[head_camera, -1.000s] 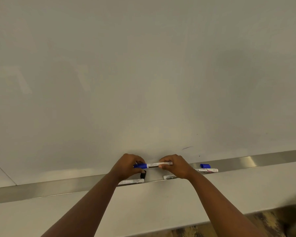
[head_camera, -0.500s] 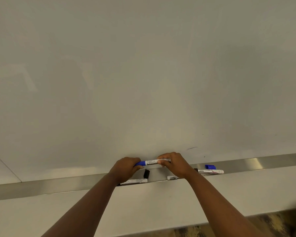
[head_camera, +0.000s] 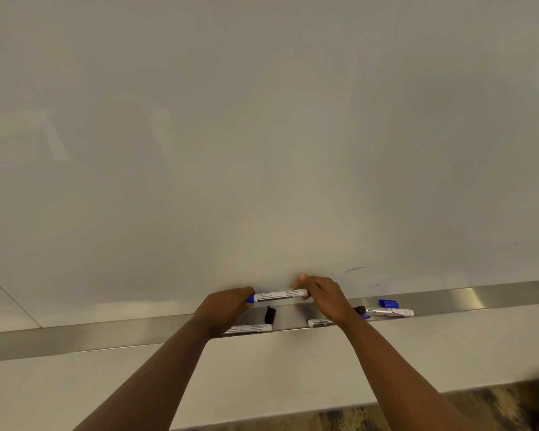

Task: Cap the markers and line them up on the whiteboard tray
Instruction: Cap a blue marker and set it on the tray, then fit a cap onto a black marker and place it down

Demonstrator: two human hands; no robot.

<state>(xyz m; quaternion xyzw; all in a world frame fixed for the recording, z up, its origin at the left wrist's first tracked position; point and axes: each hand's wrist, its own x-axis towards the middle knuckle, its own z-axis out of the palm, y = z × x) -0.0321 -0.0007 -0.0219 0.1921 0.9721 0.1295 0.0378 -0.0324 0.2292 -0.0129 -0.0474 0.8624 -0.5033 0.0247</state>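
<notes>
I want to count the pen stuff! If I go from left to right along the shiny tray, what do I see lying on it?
A white marker half under the left hand → a loose black cap → a marker end peeking from under the right hand → a black-tipped white marker, with a loose blue cap just behind it.

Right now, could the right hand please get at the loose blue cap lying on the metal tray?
Probably not yet: the right hand is gripping the white blue-capped marker. Otherwise the loose blue cap lies uncovered on the metal tray, just beyond that wrist.
</notes>
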